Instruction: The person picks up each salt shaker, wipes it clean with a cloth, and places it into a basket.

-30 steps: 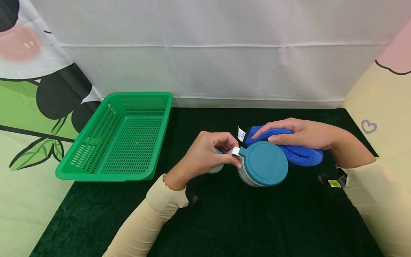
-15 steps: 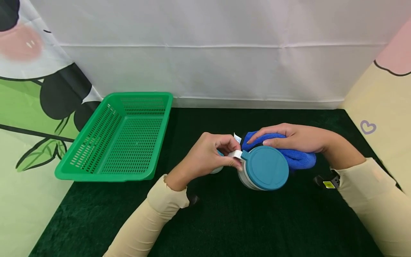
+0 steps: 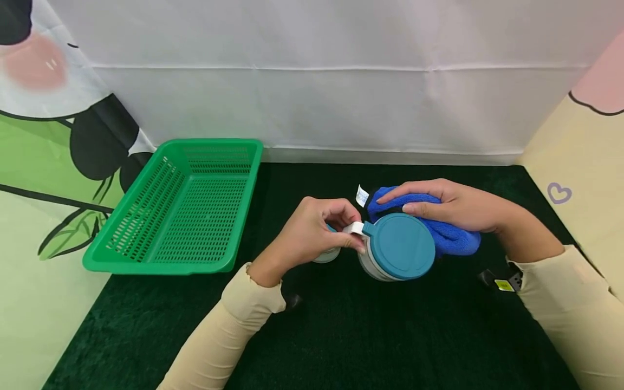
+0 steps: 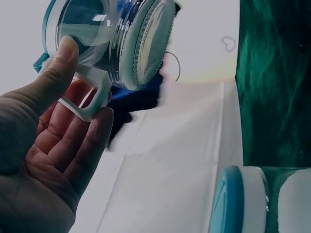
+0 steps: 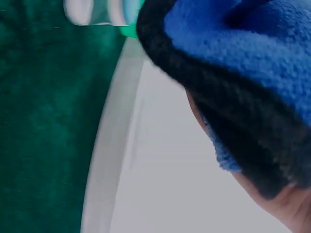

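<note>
My left hand [image 3: 322,233] pinches the white handle [image 4: 95,92] of a clear jar with a flat blue lid [image 3: 402,246]. The jar is lifted off the table, and in the left wrist view its ridged base [image 4: 150,43] shows. A folded blue towel [image 3: 450,235] with black edging and a white tag [image 3: 362,196] is gripped in my right hand [image 3: 453,206]. It lies against the jar's far right side; the jar's lid hides part of it. Behind my left hand, a second blue-lidded jar [image 3: 327,255] stands on the table, mostly hidden.
An open green plastic basket [image 3: 236,260] with slotted walls stands at the left of the dark green tabletop [image 3: 390,336]. White cloth [image 3: 341,108] hangs along the back, and printed panels flank both sides.
The right hand with the towel shifts left and toward the body, then back up a little, along the jar's side. The jar dips slightly and rises again; the left hand keeps its pinch.
</note>
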Demonstrator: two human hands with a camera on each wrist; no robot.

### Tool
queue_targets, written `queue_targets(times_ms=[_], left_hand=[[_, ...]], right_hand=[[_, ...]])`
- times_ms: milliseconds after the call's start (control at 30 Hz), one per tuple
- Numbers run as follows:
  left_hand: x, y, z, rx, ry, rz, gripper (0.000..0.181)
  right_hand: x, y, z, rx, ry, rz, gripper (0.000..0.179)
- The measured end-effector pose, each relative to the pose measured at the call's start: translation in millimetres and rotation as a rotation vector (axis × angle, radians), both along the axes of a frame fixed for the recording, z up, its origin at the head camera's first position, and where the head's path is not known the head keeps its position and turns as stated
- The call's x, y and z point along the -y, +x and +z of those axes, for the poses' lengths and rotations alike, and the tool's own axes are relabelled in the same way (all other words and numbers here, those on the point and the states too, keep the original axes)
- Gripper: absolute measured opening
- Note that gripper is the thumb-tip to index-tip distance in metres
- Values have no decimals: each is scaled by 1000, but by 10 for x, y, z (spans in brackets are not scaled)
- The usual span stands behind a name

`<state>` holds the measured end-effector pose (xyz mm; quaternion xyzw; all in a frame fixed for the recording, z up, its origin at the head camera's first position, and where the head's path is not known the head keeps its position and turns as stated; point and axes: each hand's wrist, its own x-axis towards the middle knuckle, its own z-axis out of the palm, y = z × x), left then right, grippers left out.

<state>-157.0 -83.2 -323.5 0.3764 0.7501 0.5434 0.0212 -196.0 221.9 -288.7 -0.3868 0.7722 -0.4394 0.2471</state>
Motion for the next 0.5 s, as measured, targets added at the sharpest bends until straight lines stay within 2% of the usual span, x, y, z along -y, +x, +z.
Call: queue_targets(times_ms=[67,133,333,400,500], left_hand=[[-1,0,-1,5,-6,0,20],[-13,-7,-24,16,-13,-6,20],[-50,-20,-67,43,-40,-19,20],[-52,-11,-53,35,-32,-26,21],[-56,3,-35,35,-13,-36,21]], right_hand=[[-1,-4,-60,38,-11,2,40],[-6,2,-66,22,-1,-1,40],[12,3,112,-84,69,-6,37],[27,-28,111,-52,96,29,37],[39,-78,45,40,129,97,37]])
